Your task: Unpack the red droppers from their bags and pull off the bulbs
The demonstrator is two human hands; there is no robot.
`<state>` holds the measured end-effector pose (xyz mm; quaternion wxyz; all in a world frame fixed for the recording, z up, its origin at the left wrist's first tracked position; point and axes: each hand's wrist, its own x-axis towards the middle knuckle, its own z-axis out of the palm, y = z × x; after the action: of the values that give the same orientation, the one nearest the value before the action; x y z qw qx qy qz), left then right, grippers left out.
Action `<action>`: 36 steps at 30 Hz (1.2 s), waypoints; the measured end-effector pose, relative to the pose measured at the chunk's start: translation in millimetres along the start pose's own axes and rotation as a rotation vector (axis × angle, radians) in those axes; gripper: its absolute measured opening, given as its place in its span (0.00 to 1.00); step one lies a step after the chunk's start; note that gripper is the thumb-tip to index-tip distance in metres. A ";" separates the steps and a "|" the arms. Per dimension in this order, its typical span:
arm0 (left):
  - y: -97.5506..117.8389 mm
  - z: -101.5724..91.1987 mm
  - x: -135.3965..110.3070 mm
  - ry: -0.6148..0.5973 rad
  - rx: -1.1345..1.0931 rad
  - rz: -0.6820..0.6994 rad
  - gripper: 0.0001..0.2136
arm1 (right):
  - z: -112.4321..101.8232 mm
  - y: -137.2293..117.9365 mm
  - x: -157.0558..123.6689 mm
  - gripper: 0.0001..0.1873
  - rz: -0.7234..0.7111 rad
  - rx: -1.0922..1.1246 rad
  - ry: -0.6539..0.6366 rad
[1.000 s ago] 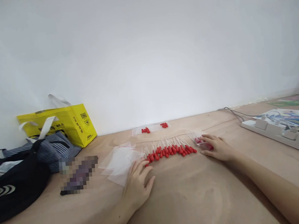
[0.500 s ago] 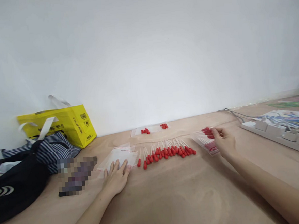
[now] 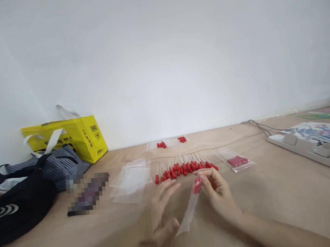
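Note:
My right hand [image 3: 219, 193] pinches the red end of a clear plastic bag of red-bulbed droppers [image 3: 197, 185] over the middle of the table; the bag's other end hangs down toward me. To its left, my left hand [image 3: 161, 214] is open and somewhat blurred, its thumb near the bag. Just beyond both hands lies a row of loose droppers [image 3: 185, 168] with red bulbs and thin pale stems. Another filled bag [image 3: 237, 161] rests flat at the right. Flat clear bags [image 3: 132, 178] are stacked left of the row.
Against the wall lie more bagged droppers [image 3: 169, 142]. A yellow bag [image 3: 94, 143], a striped bag [image 3: 60, 166] and a black bag [image 3: 26, 201] stand at the left, near a pixelated object [image 3: 88, 194]. A white power strip [image 3: 304, 144] with cables sits at the right.
My right hand has brought the bag of droppers left and nearer to me, away from the filled bag at the right. My left hand has lifted off the stacked bags and moved right.

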<state>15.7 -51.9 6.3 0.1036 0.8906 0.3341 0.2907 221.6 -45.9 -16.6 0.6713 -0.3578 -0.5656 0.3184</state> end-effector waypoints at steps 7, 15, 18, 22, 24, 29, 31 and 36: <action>1.7 -2.7 -5.4 -0.419 0.008 0.036 0.41 | -25.5 3.1 8.0 0.06 -0.200 -0.163 -0.626; -14.9 -7.1 -8.6 -0.376 0.090 0.057 0.25 | -32.5 8.7 15.8 0.10 -0.328 -0.302 -0.746; -19.0 -6.9 -10.2 -0.380 0.093 0.046 0.23 | -28.5 15.6 13.3 0.12 -0.335 -0.344 -0.800; -23.6 -6.5 -11.0 -0.382 0.079 0.035 0.27 | -25.6 16.9 13.5 0.11 -0.336 -0.409 -0.869; -24.7 -6.2 -10.4 -0.363 0.096 0.009 0.28 | -25.4 14.2 14.6 0.08 -0.301 -0.399 -0.873; -19.9 -2.2 -7.9 -0.242 0.147 0.001 0.33 | -23.1 9.5 14.7 0.07 -0.198 -0.335 -0.778; -13.5 0.2 -6.6 -0.150 0.154 -0.002 0.32 | -21.6 10.5 13.4 0.10 -0.150 -0.329 -0.698; 1.7 -4.4 -3.5 -0.086 0.110 -0.027 0.22 | -21.7 12.9 11.9 0.13 -0.086 -0.367 -0.607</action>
<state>11.9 -55.6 8.9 0.0724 0.9019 0.3571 0.2321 244.6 -31.6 -23.4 0.4100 -0.3376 -0.8016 0.2747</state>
